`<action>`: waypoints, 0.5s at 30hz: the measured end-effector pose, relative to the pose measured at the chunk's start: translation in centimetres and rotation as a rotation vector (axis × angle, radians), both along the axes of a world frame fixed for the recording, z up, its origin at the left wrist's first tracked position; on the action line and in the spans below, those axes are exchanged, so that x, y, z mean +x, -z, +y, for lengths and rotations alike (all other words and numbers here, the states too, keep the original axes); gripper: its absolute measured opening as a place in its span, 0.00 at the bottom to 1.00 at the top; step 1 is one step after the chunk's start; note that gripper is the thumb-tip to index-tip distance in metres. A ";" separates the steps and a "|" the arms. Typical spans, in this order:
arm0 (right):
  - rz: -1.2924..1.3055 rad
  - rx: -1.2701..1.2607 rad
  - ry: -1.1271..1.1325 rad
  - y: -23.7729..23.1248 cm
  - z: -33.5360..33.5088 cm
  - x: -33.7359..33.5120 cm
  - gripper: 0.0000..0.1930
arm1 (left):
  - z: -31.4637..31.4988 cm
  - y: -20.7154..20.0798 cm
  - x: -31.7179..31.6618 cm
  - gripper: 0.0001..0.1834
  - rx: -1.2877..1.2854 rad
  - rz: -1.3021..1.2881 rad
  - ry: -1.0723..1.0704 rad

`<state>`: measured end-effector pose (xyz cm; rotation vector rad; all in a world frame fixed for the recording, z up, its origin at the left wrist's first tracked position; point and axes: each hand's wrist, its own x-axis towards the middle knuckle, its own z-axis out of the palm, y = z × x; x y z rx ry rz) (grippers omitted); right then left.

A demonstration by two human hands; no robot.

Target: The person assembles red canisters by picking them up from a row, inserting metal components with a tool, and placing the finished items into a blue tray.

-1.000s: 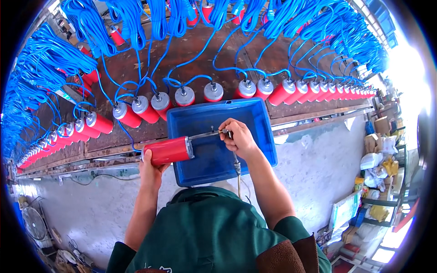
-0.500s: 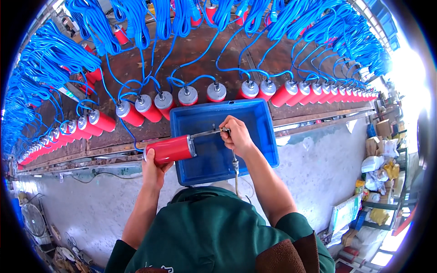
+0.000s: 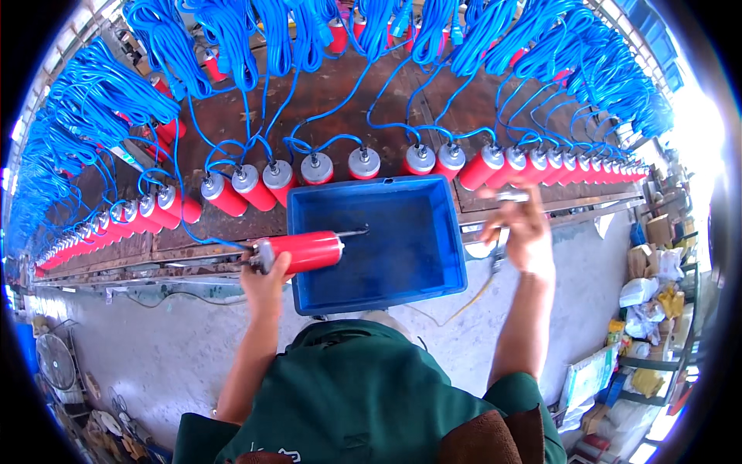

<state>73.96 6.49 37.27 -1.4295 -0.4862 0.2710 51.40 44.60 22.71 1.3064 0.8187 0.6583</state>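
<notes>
My left hand (image 3: 267,282) grips a red cylindrical motor (image 3: 313,251) with a grey metal end, holding it lying sideways over the left part of a blue plastic tub (image 3: 386,299). A thin metal shaft (image 3: 353,233) sticks out of the motor's right end, over the tub. A blue cable (image 3: 210,239) runs to its left end. Off the tub's right side, my right hand (image 3: 529,241) is smeared by motion. Its fingers are around a small metal air blow gun (image 3: 512,196), whose thin hose (image 3: 469,304) hangs down and to the left.
Behind the tub, a row of red motors (image 3: 483,167) with grey caps lines the front edge of a brown metal bench (image 3: 332,100). Coiled blue cables (image 3: 162,46) hang beyond it. A floor fan (image 3: 56,363) stands at left; bags and boxes (image 3: 649,290) fill shelving at right.
My right hand has swung right, away from the shaft and out past the tub, with the blow gun. In my left hand the motor has turned, so its left end now shows.
</notes>
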 end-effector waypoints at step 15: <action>0.448 -0.940 0.320 19.0 -12.8 5.7 0.14 | -8.7 4.5 10.8 0.40 -0.494 0.156 0.207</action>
